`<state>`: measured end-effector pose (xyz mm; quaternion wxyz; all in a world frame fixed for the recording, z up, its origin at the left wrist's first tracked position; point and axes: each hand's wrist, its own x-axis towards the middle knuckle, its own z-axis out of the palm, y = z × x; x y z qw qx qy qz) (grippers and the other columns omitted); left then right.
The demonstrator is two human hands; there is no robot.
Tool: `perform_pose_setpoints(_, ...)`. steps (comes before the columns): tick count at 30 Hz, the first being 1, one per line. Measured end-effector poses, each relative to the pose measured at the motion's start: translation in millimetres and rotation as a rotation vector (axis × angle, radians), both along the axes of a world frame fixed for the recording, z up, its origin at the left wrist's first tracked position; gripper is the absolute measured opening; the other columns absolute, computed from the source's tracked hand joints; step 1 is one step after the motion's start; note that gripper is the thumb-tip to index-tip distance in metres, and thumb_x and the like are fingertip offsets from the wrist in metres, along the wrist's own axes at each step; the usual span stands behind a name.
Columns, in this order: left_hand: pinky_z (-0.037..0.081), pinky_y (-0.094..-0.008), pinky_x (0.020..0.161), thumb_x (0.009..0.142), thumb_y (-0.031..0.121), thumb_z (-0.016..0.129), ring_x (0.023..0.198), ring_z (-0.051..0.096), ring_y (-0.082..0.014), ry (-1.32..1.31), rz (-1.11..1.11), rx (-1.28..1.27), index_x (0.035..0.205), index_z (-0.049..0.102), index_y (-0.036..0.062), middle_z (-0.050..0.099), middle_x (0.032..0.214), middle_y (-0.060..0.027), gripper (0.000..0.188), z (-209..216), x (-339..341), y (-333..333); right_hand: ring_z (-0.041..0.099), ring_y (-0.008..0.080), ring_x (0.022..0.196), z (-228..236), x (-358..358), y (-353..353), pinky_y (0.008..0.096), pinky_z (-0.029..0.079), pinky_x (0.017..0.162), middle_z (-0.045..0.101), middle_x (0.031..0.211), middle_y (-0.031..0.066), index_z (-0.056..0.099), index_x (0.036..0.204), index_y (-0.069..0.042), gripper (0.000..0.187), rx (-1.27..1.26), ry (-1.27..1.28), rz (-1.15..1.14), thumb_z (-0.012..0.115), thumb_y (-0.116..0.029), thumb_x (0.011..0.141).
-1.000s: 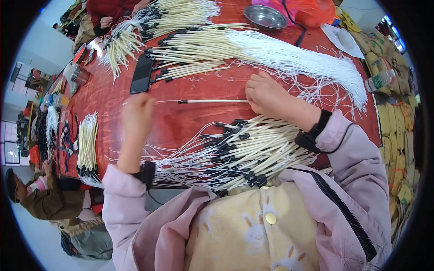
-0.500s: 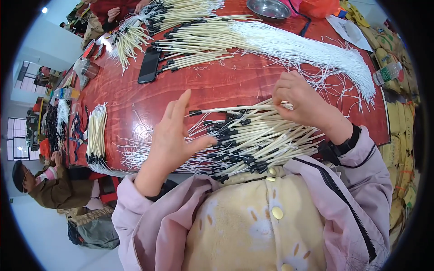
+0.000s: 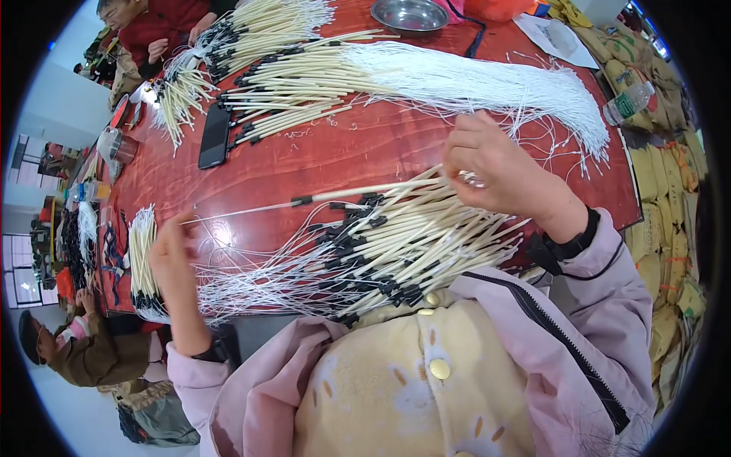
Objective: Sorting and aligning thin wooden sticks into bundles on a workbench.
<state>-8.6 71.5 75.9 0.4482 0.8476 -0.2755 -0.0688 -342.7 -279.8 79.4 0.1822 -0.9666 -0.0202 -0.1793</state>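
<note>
My left hand is out to the left with its fingertips pinched on a thin white string. That string runs taut to the black end piece of a cream-coloured stick. At the stick's other end my right hand is closed, fingers curled round it; a bit of white shows between them. Below both hands, against my front, spreads a heap of similar sticks with black ends. Their loose white strings trail to the left across the red table.
A long bundle of sticks with white strings stretches along the far side. Near it are a black phone and a metal bowl. A smaller bundle stands at left. A plastic bottle is at right. Two people sit nearby.
My left hand was open above the heap; it has moved left and closed on the string, drawing it straight. My right hand stays closed in nearly the same spot. The view has shifted slightly.
</note>
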Motion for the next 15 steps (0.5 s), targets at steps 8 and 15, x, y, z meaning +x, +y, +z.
perform_pose_setpoints(8, 0.049, -0.0293, 0.077, 0.100, 0.026, 0.059, 0.094, 0.065, -0.0187, -0.008, 0.104, 0.506, 0.118, 0.069, -0.0034, 0.072, 0.103, -0.0123, 0.036, 3, 54, 123, 0.055, 0.0260, 0.091, 22, -68, -11, 0.0413, 0.040, 0.087, 0.063, 0.091, 0.0040, 0.061, 0.081, -0.007, 0.022, 0.123, 0.132, 0.019, 0.080, -0.015, 0.073)
perform_pose_setpoints(15, 0.051, -0.0357, 0.090, 0.088, 0.021, 0.077, 0.104, 0.069, -0.0239, -0.203, -0.325, 0.257, 0.122, 0.070, 0.0035, 0.073, 0.111, -0.0109, 0.038, -5, -5, -61, 0.055, 0.0303, 0.103, -5, -77, -11, 0.0459, 0.039, 0.098, 0.065, 0.111, 0.0074, 0.066, 0.100, -0.005, 0.048, 0.111, 0.211, -0.108, 0.081, -0.045, 0.077)
